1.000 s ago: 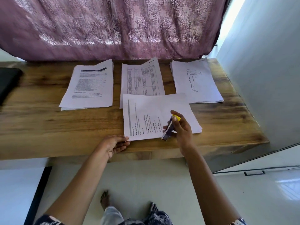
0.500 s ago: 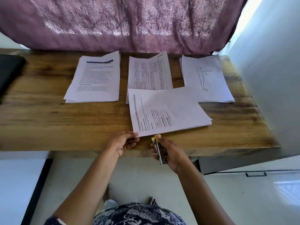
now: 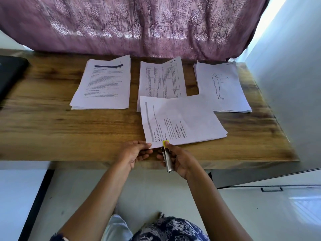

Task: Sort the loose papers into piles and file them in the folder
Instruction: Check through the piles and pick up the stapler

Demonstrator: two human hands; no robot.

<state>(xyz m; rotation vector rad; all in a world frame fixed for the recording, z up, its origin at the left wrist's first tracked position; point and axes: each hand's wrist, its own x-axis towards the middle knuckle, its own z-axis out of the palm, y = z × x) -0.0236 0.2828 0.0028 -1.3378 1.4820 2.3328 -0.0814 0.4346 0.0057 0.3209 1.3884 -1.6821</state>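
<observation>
Your left hand [image 3: 132,153] pinches the near left corner of the front stack [image 3: 187,117], thumb on top and fingers curled beneath the edge. Just to its right, your right hand [image 3: 182,161] is wrapped round a slim metal stapler [image 3: 168,162]. The stapler's yellow tip meets the stack's near edge beside your left thumb, and its body points back towards you, over the front lip of the wooden table [image 3: 52,133].

The front stack runs away from both grips and to the right, turned sideways so that its print reads along the short edge. Its far edge overlaps the bottom of the middle pile [image 3: 161,79], whose top sheet carries a ruled grid.

Beyond your left hand and off to the left lies the left pile [image 3: 106,84], topped by a text page with a dark header bar. Beyond your right hand lies the right pile [image 3: 224,87], topped by an outline drawing of a standing figure.

Far left of both grips, a dark flat object [image 3: 9,73] rests at the table's edge. A purple patterned curtain [image 3: 139,25] hangs behind all three piles.
</observation>
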